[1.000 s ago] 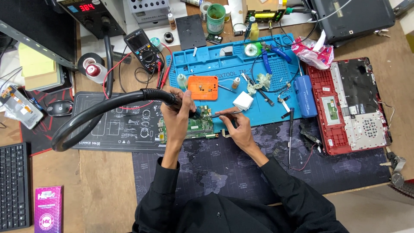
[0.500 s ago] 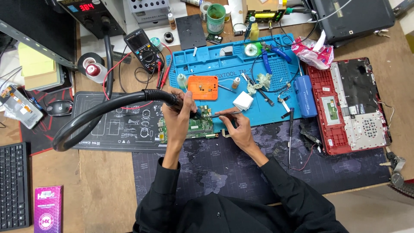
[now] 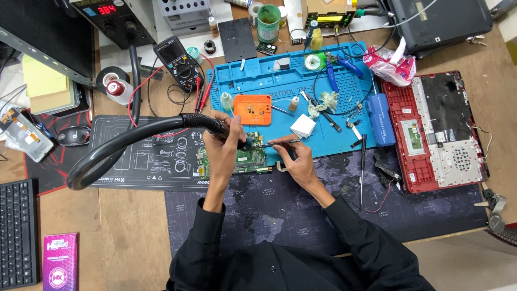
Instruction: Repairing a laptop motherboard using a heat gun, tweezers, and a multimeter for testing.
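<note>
Circuit board [image 3: 237,160] (green) — orange tray [image 3: 252,109] just behind

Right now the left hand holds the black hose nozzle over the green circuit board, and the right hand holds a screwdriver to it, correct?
Not quite. In the head view the right hand holds thin tweezers, not a screwdriver. The left hand does hold the black hose nozzle over the green circuit board.

A wooden workbench [image 3: 134,237] is covered in part by a blue work mat [image 3: 344,145], a dark map-printed mat [image 3: 280,215] and a black printed mat [image 3: 156,156]. A keyboard [image 3: 16,231], a purple box [image 3: 59,261], a multimeter [image 3: 177,62] and a red laptop shell [image 3: 436,129] are laid on it.
</note>
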